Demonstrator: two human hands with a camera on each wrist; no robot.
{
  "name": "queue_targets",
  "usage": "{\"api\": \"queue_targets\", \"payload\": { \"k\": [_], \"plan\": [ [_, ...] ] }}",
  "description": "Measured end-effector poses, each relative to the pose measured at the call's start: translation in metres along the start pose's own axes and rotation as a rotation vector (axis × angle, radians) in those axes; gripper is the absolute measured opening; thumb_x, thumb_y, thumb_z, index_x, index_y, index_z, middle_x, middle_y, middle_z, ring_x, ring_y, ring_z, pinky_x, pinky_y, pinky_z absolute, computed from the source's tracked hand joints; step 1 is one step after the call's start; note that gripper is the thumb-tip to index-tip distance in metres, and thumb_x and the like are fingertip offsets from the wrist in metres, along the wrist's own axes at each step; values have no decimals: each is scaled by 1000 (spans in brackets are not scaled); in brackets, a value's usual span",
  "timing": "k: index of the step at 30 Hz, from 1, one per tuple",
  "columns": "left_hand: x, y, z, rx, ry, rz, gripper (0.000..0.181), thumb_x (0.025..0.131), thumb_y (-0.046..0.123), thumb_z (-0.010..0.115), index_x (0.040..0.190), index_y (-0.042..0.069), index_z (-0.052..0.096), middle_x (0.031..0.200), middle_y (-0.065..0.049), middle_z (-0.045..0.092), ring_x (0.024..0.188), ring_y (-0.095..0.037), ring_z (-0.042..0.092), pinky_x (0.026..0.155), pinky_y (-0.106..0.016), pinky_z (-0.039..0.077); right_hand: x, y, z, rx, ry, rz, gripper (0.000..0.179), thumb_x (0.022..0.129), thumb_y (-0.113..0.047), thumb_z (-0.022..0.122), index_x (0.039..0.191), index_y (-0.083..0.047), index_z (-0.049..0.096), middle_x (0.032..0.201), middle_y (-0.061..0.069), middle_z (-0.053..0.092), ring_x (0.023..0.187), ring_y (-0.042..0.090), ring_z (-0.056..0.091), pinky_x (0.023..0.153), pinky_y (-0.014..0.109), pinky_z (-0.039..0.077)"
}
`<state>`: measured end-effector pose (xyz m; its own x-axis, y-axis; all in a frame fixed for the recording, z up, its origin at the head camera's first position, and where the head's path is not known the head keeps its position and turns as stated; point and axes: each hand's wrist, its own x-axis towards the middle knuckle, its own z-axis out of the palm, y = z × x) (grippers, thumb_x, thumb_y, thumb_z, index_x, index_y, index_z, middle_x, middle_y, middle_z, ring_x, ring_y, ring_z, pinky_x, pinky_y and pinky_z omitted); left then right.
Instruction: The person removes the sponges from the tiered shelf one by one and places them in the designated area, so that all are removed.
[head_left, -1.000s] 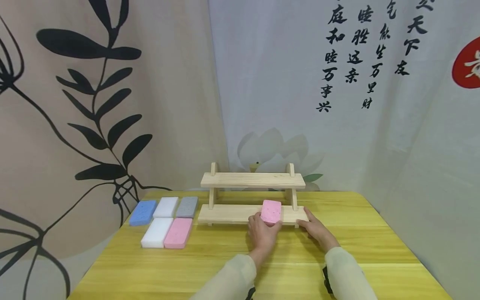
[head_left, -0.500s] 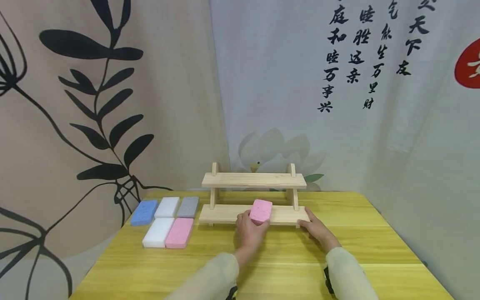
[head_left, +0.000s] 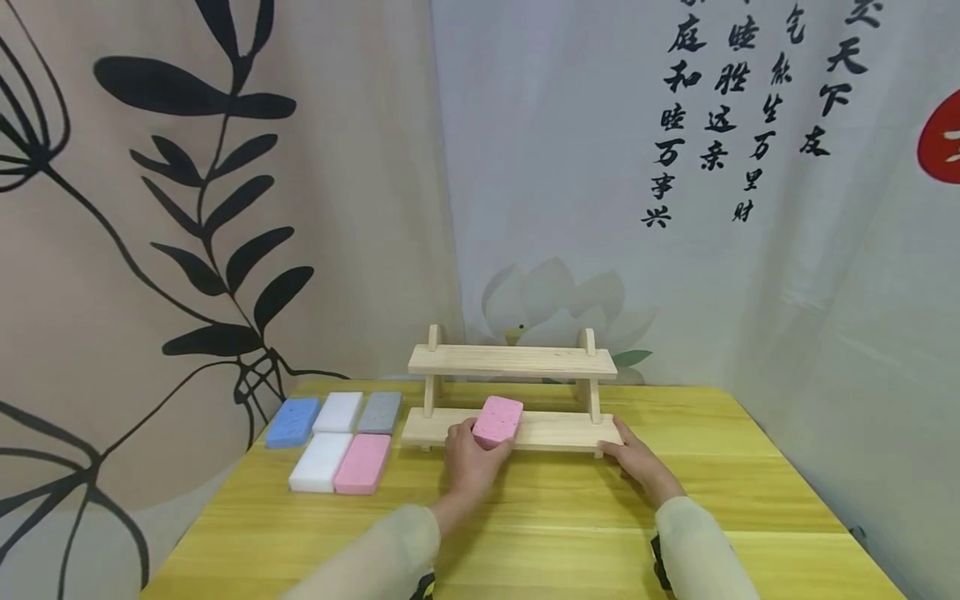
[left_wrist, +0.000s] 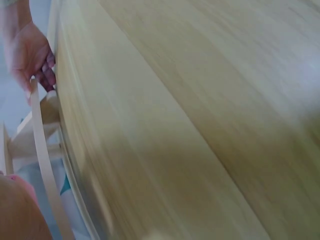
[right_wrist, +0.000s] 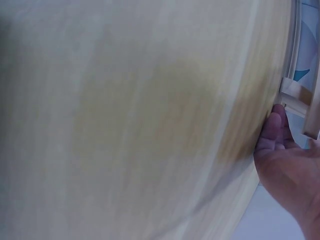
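Observation:
A pink sponge (head_left: 498, 421), tilted, is held in my left hand (head_left: 467, 465) in front of the lower board of a two-tier wooden rack (head_left: 562, 430). Whether it touches the board I cannot tell. At the board's right end my right hand (head_left: 639, 467) grips the edge, thumb on top and fingers below. The left wrist view shows that same right hand (left_wrist: 31, 52) pinching the board's end, while a bit of pink sponge (left_wrist: 25, 185) peeks out at the lower left. In the right wrist view the right hand (right_wrist: 287, 167) is beside the rack's foot, its fingers curled.
Left of the rack lie a blue sponge (head_left: 292, 422), two white sponges (head_left: 337, 412), a grey sponge (head_left: 380, 413) and another pink sponge (head_left: 363, 465), grouped closely on the wooden table (head_left: 555, 533). A printed curtain (head_left: 360, 208) hangs behind the table.
My left hand has slid leftward along the lower board, carrying the pink sponge from right of its middle to left of it. The right hand keeps its grip on the board's end.

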<state>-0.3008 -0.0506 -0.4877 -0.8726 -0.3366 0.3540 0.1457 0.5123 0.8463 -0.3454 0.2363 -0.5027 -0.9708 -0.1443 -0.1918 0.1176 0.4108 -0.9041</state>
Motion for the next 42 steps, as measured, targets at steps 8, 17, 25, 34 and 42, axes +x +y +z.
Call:
{"api": "queue_targets", "payload": {
  "k": [8,17,25,34,42],
  "plan": [
    [3,-10,-21,-27,-19,12,64,70,26,89,119,-4,59,111,-16,55,104,-32,52,91,-46,43,-1,1,0,7,8,3,87,99,-40,56,160,-16,-2,161,28,4,138,44,31,93,46,43],
    [7,-28,-49,-51,-23,32,63,72,24,88,119,-6,59,113,-19,56,105,-32,53,93,-45,44,-2,1,-1,6,-2,-16,90,98,-45,56,160,-15,-2,159,30,5,137,47,30,93,48,43],
    [18,-43,-82,-12,-13,13,63,76,27,85,122,-7,58,114,-20,56,107,-32,52,91,-45,43,-1,2,-1,-7,4,-23,90,98,-45,56,160,-14,0,160,30,3,138,47,26,86,41,43],
    [28,-58,-122,12,-7,-24,65,79,29,82,126,-8,55,114,-20,55,103,-30,51,83,-39,42,-6,-5,0,-19,18,-6,88,98,-41,56,160,-13,0,159,31,5,135,45,32,90,45,43],
    [37,-78,-164,39,-37,-77,74,85,32,78,137,-9,46,123,-21,48,108,-32,48,88,-43,44,5,6,-4,-12,-2,-31,91,97,-47,57,160,-15,-1,158,33,8,130,42,38,83,40,44]
  ]
}}
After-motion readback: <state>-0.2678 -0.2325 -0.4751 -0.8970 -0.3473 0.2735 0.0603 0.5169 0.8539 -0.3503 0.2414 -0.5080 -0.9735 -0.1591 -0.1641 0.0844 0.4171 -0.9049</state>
